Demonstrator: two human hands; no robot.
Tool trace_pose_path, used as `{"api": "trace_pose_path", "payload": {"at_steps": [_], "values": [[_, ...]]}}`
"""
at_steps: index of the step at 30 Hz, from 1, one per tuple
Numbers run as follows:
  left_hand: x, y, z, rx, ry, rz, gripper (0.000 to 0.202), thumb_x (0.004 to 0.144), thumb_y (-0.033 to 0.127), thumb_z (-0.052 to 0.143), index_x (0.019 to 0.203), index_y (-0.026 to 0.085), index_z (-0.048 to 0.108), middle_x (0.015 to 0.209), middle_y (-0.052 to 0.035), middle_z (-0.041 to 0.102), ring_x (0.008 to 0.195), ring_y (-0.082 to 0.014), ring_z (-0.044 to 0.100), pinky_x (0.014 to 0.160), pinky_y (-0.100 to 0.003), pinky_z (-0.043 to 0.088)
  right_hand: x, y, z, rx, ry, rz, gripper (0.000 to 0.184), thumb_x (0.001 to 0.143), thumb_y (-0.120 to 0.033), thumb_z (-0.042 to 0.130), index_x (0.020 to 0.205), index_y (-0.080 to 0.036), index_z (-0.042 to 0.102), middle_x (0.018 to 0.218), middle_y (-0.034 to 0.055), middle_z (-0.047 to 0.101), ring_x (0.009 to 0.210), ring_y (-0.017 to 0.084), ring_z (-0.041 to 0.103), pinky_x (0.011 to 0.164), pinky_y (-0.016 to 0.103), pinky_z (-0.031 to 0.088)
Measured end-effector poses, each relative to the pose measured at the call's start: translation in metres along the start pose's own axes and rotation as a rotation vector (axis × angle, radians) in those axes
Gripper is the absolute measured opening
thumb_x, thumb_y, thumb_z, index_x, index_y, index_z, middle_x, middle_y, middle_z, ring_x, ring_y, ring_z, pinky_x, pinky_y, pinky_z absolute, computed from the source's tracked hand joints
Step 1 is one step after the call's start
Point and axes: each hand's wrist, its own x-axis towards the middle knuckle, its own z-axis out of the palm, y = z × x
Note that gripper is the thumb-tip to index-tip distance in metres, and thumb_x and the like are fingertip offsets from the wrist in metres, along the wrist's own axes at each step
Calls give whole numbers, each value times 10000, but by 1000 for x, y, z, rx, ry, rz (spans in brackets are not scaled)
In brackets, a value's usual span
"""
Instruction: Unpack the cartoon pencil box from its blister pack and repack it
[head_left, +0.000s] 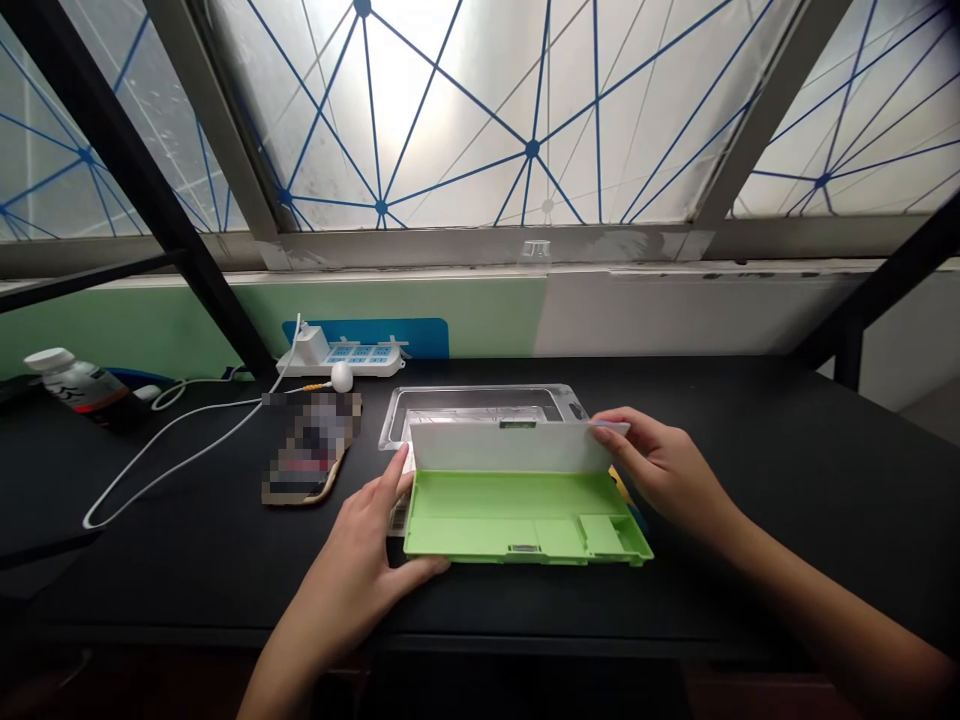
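A green pencil case faces me with its white lid raised along the far side. Its tray looks bare, with a small raised compartment at the right end. My left hand grips the case's left end, thumb on the front edge and fingers behind. At the lid's upper right corner, my right hand pinches the edge between thumb and fingers. Behind the case lies a clear plastic box, partly covered by the lid. Something yellow and dark shows beside the case's right end, mostly hidden.
On the black desk, a phone lies to the left. A white cable loops near it from a power strip by the wall. A bottle stands at far left. Black metal bars rise at both sides.
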Motion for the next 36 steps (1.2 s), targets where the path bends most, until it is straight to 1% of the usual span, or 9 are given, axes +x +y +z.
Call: {"api": "trace_pose_path", "payload": {"at_steps": [6, 9, 12, 14, 18, 23, 27, 31, 36], "values": [[-3, 2, -1, -16, 13, -5, 1055, 866, 514, 711, 1625, 395, -12, 1514, -82, 528, 1434, -351, 424, 1141, -543, 360, -16, 20, 7, -20, 106, -47, 338, 949, -514, 597, 1180, -278, 668, 954, 49, 760, 730, 210, 722, 484, 258, 516], [-2, 0, -1, -55, 62, -8, 846, 915, 555, 634, 1603, 361, 181, 1486, -87, 552, 1395, -330, 479, 1121, -503, 400, -32, 28, -1, -7, -9, -200, 405, 973, -530, 552, 1312, -318, 618, 1194, 64, 736, 930, 240, 743, 749, 316, 614], [1, -1, -1, -74, 88, 5, 591, 958, 579, 553, 1468, 302, 440, 1460, -93, 562, 1357, -317, 515, 1100, -469, 432, -42, 30, -7, 28, -185, -305, 556, 946, -599, 562, 1443, -355, 517, 1394, 69, 647, 1194, 295, 670, 946, 374, 586], [2, -2, -1, -64, 87, 21, 562, 965, 586, 533, 1436, 284, 483, 1450, -100, 561, 1341, -317, 524, 1094, -471, 440, -46, 29, -7, -39, -256, -319, 581, 919, -541, 643, 1458, -372, 504, 1463, 62, 598, 1286, 303, 611, 1018, 396, 552], [1, -3, -1, -48, 88, 55, 576, 985, 581, 494, 1468, 267, 472, 1445, -115, 558, 1322, -319, 534, 1088, -487, 449, -51, 29, -1, -147, -203, -304, 532, 930, -424, 653, 1440, -352, 518, 1415, 71, 636, 1253, 288, 634, 1035, 427, 536], [1, 1, -4, -31, 78, 100, 457, 1000, 531, 509, 1380, 285, 568, 1403, -97, 590, 1293, -306, 550, 1072, -464, 468, -44, 24, 2, -127, -165, -36, 484, 949, -560, 541, 1335, -270, 568, 1168, 96, 746, 953, 287, 736, 803, 403, 600], [3, 5, -4, -15, 59, 116, 356, 1024, 491, 479, 1273, 288, 634, 1379, -74, 614, 1290, -289, 551, 1077, -457, 465, -29, 10, 3, -202, -196, 82, 525, 954, -665, 415, 1175, -255, 657, 1075, 96, 765, 905, 314, 712, 757, 420, 572], [6, 3, -1, 12, 123, 106, 417, 1013, 498, 497, 1352, 270, 581, 1409, -78, 608, 1327, -287, 536, 1106, -462, 449, -18, 5, 7, -396, -154, 26, 562, 970, -671, 365, 1147, -236, 673, 1029, 109, 753, 896, 311, 686, 797, 438, 516], [7, -4, 2, 51, 132, 113, 509, 1035, 490, 434, 1477, 245, 492, 1497, -93, 553, 1400, -282, 486, 1156, -461, 404, -17, -7, 17, -659, -99, -253, 434, 1027, -515, 374, 1145, -224, 673, 1044, 117, 702, 927, 286, 646, 815, 430, 432]]}}
